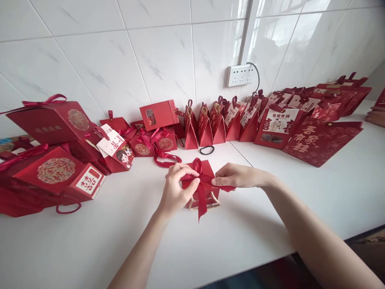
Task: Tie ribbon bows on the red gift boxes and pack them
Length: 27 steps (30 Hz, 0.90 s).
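A small red gift box (214, 196) with a gold-and-white rope handle (214, 207) stands on the white table in front of me. On its top lies a red ribbon (202, 202) tied in a bow, one tail hanging down the near side. My left hand (179, 185) pinches the bow's left part between thumb and fingers. From the right, my right hand (236, 176) grips the ribbon's other side, thumb on top, with a piece of ribbon showing beneath the fingers. The knot sits between both hands.
Behind the box lies a black hair tie (207, 150). A row of red triangular gift boxes (205, 130) lines the tiled wall below a power socket (240, 75). Stacked red boxes (57, 170) fill the left. Another person's hand (375, 115) shows at the far right.
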Motion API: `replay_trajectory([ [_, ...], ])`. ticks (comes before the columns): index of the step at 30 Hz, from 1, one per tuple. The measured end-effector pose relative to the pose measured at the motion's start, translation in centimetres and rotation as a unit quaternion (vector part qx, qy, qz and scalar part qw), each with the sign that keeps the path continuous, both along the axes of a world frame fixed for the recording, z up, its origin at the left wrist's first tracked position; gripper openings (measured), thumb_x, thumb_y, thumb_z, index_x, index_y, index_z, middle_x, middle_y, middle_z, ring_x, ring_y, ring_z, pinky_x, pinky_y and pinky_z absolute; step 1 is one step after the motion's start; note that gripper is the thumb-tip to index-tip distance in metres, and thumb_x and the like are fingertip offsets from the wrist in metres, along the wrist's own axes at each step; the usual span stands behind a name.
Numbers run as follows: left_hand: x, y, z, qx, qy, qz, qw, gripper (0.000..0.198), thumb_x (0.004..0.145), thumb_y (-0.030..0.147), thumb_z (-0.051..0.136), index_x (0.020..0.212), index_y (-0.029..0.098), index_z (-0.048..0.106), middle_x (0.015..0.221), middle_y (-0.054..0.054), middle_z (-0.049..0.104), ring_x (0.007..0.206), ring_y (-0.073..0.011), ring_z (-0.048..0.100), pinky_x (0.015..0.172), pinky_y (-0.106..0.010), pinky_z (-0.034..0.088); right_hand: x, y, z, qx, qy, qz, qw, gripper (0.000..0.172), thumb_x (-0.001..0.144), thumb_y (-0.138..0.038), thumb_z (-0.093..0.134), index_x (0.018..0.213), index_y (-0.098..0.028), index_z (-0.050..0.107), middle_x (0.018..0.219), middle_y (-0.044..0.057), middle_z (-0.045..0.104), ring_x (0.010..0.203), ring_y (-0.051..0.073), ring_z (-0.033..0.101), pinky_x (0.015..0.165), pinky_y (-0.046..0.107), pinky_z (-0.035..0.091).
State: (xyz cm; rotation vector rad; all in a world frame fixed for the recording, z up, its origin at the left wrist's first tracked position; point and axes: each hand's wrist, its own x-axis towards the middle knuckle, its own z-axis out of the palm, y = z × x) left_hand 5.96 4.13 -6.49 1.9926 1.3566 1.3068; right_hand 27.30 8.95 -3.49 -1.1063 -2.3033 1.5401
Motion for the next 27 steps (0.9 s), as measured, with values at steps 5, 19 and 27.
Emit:
replay_trajectory([
  [5,0.2,0.0,-0.1,0.014,0.009,-0.005,1.000,0.008,0.078,0.024,0.060,0.079,0.022,0.067,0.088,-0.003,0.059,0.089,-0.0188,0.058,0.084,-0.035,0.048,0.5,0.1,0.1,-0.042,0.066,0.053,0.996,0.047,0.081,-0.054,0.060,0.056,-0.017,0.046,0.050,-0.006,0.042,0.047,0.006,0.033,0.046,0.023,0.025],
  [19,1.0,-1.0,-0.1,0.045,0.047,-0.075,0.995,0.014,0.081,0.023,0.053,0.081,0.023,0.067,0.089,-0.004,0.057,0.094,-0.0207,0.054,0.090,-0.040,0.044,-1.8,0.1,-1.0,0.115,0.168,-0.192,0.960,0.054,0.073,-0.068,0.062,0.077,-0.015,0.065,0.060,-0.002,0.046,0.054,0.009,0.035,0.050,0.025,0.026],
  [27,1.4,-1.2,-0.2,0.053,0.051,-0.076,0.994,0.014,0.080,0.022,0.053,0.080,0.023,0.067,0.091,-0.004,0.056,0.095,-0.0209,0.053,0.090,-0.040,0.042,-2.4,-1.3,-0.7,0.154,0.132,-0.240,0.949,0.041,0.077,-0.056,0.062,0.071,-0.015,0.064,0.054,-0.004,0.044,0.050,0.008,0.031,0.047,0.024,0.023],
])
